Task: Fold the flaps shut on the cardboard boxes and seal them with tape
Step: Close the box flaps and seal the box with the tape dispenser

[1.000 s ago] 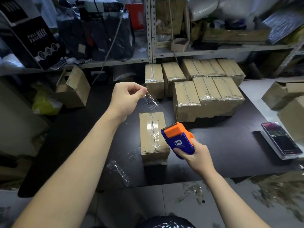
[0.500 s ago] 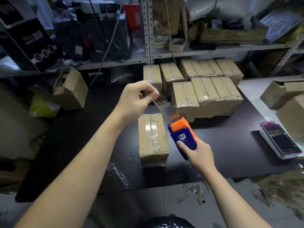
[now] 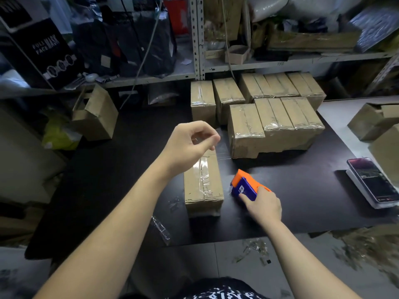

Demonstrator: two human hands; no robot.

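**A:** How is the left hand held?

**B:** The left hand (image 3: 190,145) is raised over the far end of the cardboard box (image 3: 203,186), with the forearm stretched forward. Its fingers are curled, and a scrap of clear tape (image 3: 196,140) is pinched between thumb and forefinger.

**A:** And the right?

**B:** The right hand (image 3: 264,207) is lowered to the black table (image 3: 302,201), just right of the box. The orange and blue tape dispenser (image 3: 246,186) is gripped, with the forefinger laid along its blue side. Whether the box is touched by the dispenser cannot be told.

**A:** How does the box look?

**B:** Its flaps are folded shut. A band of clear tape is laid lengthwise along the top seam, wrinkled and caught by glare. The box is set on the table between the two arms, its long side pointed away. Behind it, sealed boxes (image 3: 276,121) are packed side by side below the shelf.
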